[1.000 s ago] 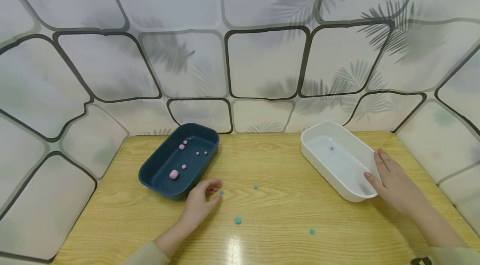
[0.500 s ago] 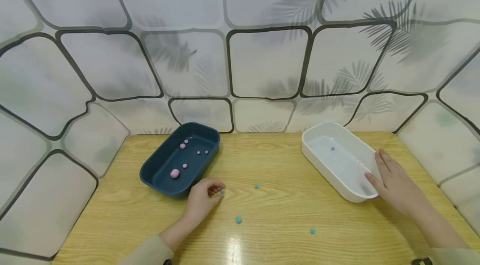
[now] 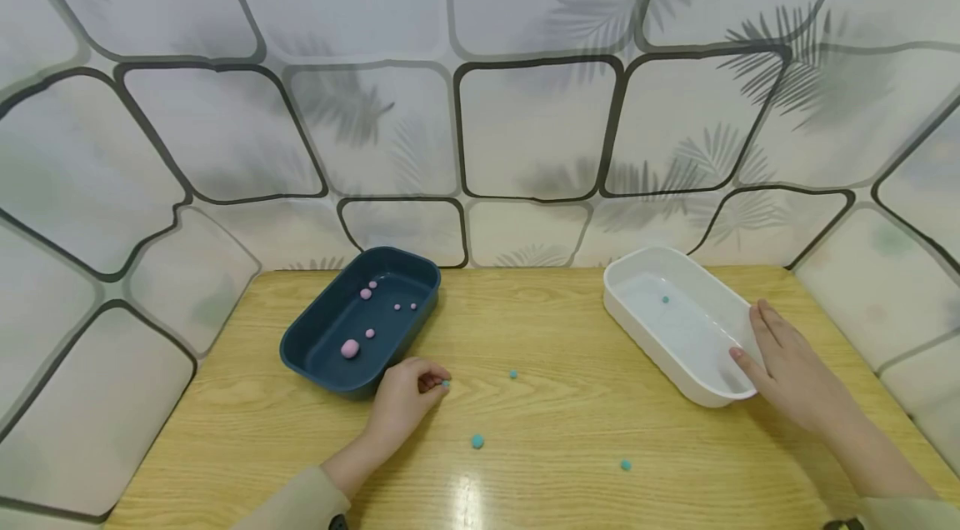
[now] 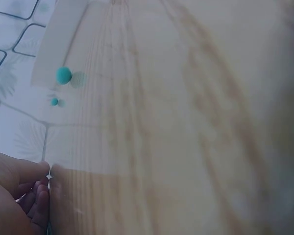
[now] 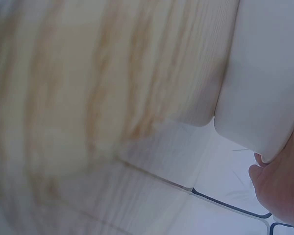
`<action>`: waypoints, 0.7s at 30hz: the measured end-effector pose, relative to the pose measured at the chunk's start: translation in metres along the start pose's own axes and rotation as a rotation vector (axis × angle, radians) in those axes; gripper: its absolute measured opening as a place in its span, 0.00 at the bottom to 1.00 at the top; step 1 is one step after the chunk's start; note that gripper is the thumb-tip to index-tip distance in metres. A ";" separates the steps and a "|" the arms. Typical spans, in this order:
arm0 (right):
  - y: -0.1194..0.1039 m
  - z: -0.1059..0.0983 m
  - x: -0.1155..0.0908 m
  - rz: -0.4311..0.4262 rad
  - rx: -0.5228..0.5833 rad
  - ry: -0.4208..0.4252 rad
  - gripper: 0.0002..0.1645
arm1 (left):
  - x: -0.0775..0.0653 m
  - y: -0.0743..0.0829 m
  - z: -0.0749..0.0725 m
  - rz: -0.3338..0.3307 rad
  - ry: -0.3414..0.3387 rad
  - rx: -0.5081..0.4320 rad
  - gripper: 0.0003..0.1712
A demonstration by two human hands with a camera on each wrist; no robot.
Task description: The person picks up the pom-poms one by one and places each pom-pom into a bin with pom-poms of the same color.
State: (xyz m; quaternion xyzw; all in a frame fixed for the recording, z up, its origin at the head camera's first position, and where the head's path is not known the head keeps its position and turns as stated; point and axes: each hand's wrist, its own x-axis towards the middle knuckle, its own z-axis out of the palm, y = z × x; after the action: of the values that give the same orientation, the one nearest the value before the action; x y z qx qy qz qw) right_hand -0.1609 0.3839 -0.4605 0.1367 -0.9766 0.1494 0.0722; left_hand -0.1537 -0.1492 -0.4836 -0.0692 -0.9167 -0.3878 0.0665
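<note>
My left hand rests low over the table beside the blue tray, its thumb and forefinger pinching a small teal ball. In the left wrist view those fingertips meet at the left edge, and most of the ball is hidden between them. My right hand holds the near right rim of the white tray, thumb over the inside and fingers along the outside. One teal ball lies in that tray. Several pink balls, the largest near the front, lie in the blue tray.
Three more teal balls lie loose on the wooden table: a small one in the middle, a larger one nearer the front, and another at front right. A patterned wall covering stands right behind both trays.
My left thumb and forefinger have closed together on the small teal ball beside the blue tray. The right hand stays on the white tray.
</note>
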 end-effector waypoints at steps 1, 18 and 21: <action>0.000 0.000 0.000 0.001 0.000 -0.002 0.46 | 0.000 0.000 0.000 0.000 -0.001 -0.004 0.09; 0.000 0.002 0.000 0.011 -0.001 0.000 0.47 | -0.002 0.013 0.002 -0.069 -0.058 -0.204 0.03; -0.001 0.000 0.000 0.010 -0.005 0.004 0.46 | 0.004 0.018 0.008 -0.052 -0.067 -0.243 0.02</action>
State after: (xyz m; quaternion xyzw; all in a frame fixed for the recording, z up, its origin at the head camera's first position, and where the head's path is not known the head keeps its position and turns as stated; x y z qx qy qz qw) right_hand -0.1606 0.3833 -0.4602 0.1313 -0.9775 0.1475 0.0737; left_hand -0.1550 -0.1307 -0.4753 -0.0659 -0.8662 -0.4950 0.0171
